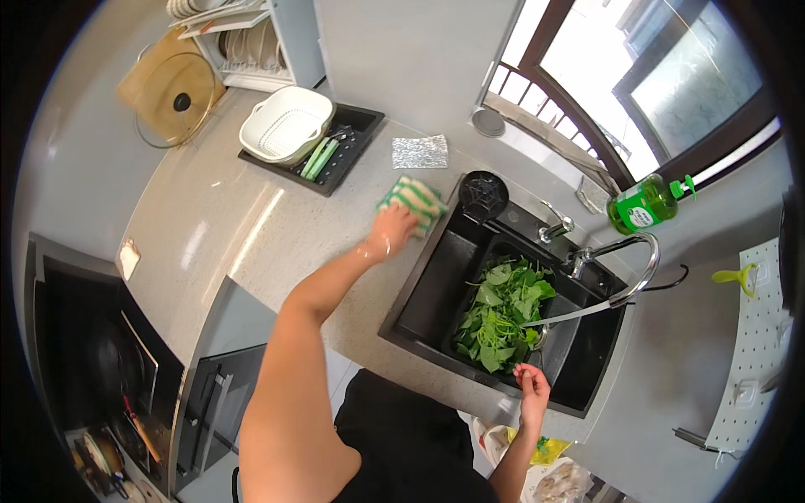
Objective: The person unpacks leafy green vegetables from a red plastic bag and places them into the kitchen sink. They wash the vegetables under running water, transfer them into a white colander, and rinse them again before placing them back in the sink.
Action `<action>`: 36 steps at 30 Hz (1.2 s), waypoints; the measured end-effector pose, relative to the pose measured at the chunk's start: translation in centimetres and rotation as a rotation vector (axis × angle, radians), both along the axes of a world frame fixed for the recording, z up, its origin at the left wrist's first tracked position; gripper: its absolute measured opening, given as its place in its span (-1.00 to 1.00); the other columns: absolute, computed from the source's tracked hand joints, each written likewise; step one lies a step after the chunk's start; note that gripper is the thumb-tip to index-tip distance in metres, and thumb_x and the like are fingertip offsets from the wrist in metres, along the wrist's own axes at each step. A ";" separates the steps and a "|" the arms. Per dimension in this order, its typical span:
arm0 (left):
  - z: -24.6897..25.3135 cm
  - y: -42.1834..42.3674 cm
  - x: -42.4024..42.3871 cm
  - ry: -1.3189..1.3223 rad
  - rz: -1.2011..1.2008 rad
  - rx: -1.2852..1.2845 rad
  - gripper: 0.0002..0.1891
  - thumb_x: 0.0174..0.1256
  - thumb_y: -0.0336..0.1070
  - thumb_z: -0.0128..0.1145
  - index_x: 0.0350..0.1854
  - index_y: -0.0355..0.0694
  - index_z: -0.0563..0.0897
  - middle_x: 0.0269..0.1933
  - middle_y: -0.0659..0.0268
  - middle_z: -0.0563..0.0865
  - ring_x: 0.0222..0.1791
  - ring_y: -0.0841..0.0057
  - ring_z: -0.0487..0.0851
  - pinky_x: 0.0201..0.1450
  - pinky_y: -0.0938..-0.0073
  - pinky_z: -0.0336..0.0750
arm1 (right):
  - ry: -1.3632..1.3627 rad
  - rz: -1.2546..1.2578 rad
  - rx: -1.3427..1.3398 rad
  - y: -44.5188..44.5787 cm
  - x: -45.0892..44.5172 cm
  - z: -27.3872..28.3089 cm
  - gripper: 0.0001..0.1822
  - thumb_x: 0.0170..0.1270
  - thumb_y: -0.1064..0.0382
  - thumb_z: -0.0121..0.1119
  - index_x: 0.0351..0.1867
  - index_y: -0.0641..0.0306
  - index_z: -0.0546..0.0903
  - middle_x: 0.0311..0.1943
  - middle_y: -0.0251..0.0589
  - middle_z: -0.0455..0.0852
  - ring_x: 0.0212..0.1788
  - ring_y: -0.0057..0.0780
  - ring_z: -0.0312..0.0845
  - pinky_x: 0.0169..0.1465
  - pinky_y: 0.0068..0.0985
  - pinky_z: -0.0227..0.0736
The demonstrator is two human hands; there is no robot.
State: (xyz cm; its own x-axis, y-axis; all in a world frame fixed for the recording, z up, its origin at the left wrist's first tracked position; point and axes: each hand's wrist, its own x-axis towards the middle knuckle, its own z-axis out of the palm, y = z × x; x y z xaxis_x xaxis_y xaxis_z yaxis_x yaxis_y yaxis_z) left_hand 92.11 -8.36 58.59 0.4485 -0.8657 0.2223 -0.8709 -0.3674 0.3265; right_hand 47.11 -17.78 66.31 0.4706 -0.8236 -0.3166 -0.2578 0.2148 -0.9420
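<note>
My left hand (391, 231) grips a green-and-cream striped cloth (414, 200) against the stone countertop (302, 245), left of the sink. Over the front rim of the black sink (420, 295) is my right hand (533, 391), its fingertips drawn together beside the greens. Whether anything small is between those fingers cannot be made out. A heap of leafy greens (503, 308) fills the inner basin. From the curved chrome faucet (651, 258), a stream of water (578, 313) runs onto the leaves.
A white colander (286, 122) stands on a black drain tray (343, 160) with green-handled utensils. Foil (420, 152) lies near the wall. A black round strainer (483, 193) sits at the sink's corner. A green soap bottle (648, 204) stands right of the window. A glass lid (175, 100) leans at left.
</note>
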 end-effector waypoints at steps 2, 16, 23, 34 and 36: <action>-1.2 4.5 -2.8 0.107 -0.103 0.000 -0.86 0.11 -0.26 0.12 -0.28 -0.12 0.57 -0.26 0.23 0.52 -0.11 0.24 0.47 -0.09 0.20 0.40 | 0.008 0.064 -0.014 -0.5 1.1 -0.6 -0.82 0.39 0.31 -0.01 -0.15 0.36 0.57 -0.26 -0.31 0.66 -0.23 -0.63 0.51 -0.06 -0.65 0.39; 1.2 26.6 2.8 -0.069 0.676 0.057 -0.76 0.02 -0.42 0.08 -0.20 -0.11 0.56 -0.05 0.11 0.46 0.00 0.14 0.39 0.05 0.10 0.27 | 0.009 0.382 0.011 1.9 11.7 -0.2 -0.80 0.39 0.31 0.00 -0.10 0.36 0.57 -0.24 -0.28 0.67 -0.17 -0.60 0.53 0.00 -0.61 0.38; -2.0 22.7 9.3 -0.066 0.687 0.101 -0.53 0.20 -0.06 0.05 0.21 0.07 0.46 0.40 0.15 0.19 0.39 0.05 0.07 0.35 0.02 0.00 | 0.033 0.362 -0.006 3.9 11.3 0.1 -0.80 0.39 0.31 -0.01 -0.10 0.37 0.56 -0.23 -0.27 0.67 -0.16 -0.59 0.55 0.04 -0.60 0.40; -0.4 12.5 -12.9 0.196 -0.182 -0.100 -0.59 0.19 -0.24 0.11 0.14 0.06 0.52 0.40 0.17 0.23 0.42 0.03 0.05 0.34 -0.13 -0.05 | -0.028 0.262 -0.008 6.8 7.2 1.9 -0.81 0.39 0.31 0.00 -0.12 0.37 0.57 -0.24 -0.31 0.66 -0.14 -0.62 0.51 0.01 -0.64 0.35; 0.2 15.4 -16.7 0.210 -0.120 -0.046 -0.58 0.22 -0.22 0.09 0.17 0.04 0.50 0.40 0.16 0.22 0.41 0.03 0.05 0.33 -0.14 -0.04 | -0.034 0.306 -0.064 7.3 4.9 -0.4 -0.82 0.37 0.36 -0.02 -0.12 0.34 0.58 -0.23 -0.33 0.67 -0.13 -0.60 0.53 0.01 -0.62 0.37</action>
State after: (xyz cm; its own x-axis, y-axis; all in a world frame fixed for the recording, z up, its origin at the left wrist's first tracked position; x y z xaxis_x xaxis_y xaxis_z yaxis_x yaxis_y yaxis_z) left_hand 75.43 7.04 58.83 0.3832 -0.9069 0.1755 -0.8188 -0.2456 0.5189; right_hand 52.00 -10.52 65.95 0.7093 -0.6597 -0.2485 -0.2697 0.0718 -0.9603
